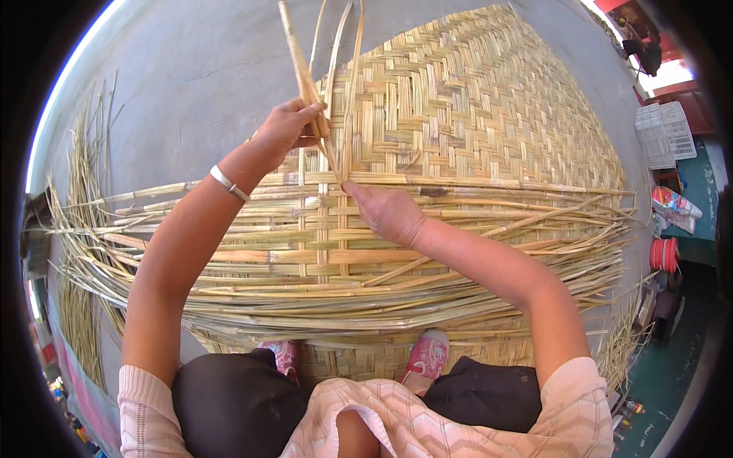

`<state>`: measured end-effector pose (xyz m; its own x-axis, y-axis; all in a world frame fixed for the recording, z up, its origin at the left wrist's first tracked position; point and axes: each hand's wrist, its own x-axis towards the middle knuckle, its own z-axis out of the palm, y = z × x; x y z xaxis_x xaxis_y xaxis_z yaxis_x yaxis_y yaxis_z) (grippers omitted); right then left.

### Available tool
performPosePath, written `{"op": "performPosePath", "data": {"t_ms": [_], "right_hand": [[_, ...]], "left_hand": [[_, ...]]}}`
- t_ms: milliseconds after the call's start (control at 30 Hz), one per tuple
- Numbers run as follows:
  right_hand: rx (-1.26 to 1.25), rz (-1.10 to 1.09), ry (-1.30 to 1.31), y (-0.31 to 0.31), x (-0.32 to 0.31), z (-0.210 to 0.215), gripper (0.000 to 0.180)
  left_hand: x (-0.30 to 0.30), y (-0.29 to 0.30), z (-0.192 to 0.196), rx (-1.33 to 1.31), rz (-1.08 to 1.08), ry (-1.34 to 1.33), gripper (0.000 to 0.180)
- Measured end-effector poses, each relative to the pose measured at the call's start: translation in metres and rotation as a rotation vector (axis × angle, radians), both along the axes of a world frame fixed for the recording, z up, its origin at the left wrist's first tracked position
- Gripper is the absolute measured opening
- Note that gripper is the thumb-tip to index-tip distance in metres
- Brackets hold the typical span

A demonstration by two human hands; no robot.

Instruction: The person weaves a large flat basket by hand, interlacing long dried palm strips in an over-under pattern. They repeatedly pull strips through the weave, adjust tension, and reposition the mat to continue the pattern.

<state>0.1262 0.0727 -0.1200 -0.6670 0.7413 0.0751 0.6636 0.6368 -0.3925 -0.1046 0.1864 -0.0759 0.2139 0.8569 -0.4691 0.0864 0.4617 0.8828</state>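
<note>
My left hand (286, 130), with a silver bangle on its wrist, is closed round a few split reed strips (299, 57) that point up and away from me. Lower and to the right, my right hand (379, 208) pinches at the strips' lower end, where they meet the weave; its fingertips are partly hidden. Beyond my hands a woven reed mat (489, 99) spreads over the floor in a zigzag pattern. Several long loose reeds (298, 258) lie crosswise in front of me, over upright strips of the mat.
Bundles of thin reeds (84, 252) fan out at the left over the grey floor (183, 76). White plastic crates (664, 133), a red spool (664, 254) and a printed bag (676, 204) stand at the right. My pink shoes (429, 353) are on the near part of the mat.
</note>
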Motion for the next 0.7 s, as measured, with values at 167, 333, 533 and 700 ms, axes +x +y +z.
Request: {"op": "performPosePath", "data": {"t_ms": [167, 333, 533, 700], "right_hand": [[-0.175, -0.280, 0.020, 0.028, -0.004, -0.012, 0.045], [-0.247, -0.535, 0.231, 0.061, -0.017, -0.028, 0.043], [-0.521, -0.770, 0.588, 0.085, -0.048, -0.045, 0.043], [-0.674, -0.870, 0.759, 0.094, -0.062, -0.048, 0.044]], "left_hand": [[0.027, 0.040, -0.023, -0.054, -0.084, 0.367, 0.036], [0.031, 0.055, -0.062, -0.102, -0.116, 0.570, 0.032], [0.019, 0.064, -0.073, -0.223, 0.020, 0.276, 0.017], [0.017, 0.051, -0.064, -0.237, 0.218, 0.079, 0.033]]}}
